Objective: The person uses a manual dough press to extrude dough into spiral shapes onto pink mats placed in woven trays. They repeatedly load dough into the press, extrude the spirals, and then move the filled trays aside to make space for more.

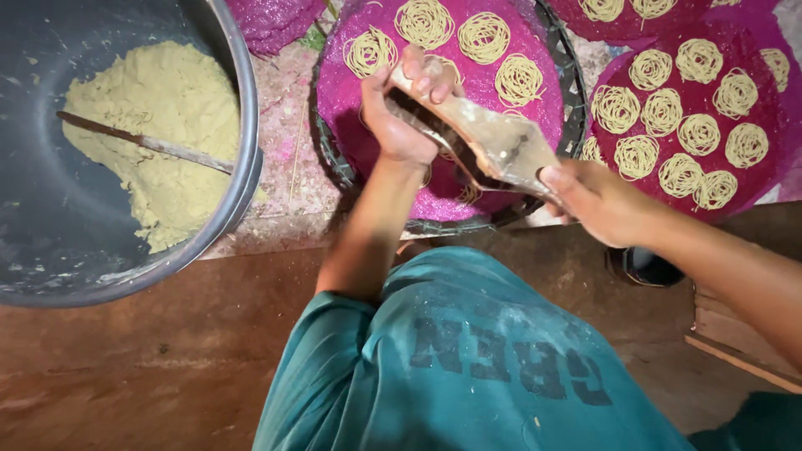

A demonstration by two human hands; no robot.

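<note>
Head view: left hand (399, 117) and right hand (597, 199) each close their grip on a dough-caked wooden press (489, 142) above a pink woven tray (535, 108) of coiled noodle nests (484, 38).

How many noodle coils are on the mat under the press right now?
4 noodle coils arc along the pink mat's far side; the press and left hand may hide more.
</note>
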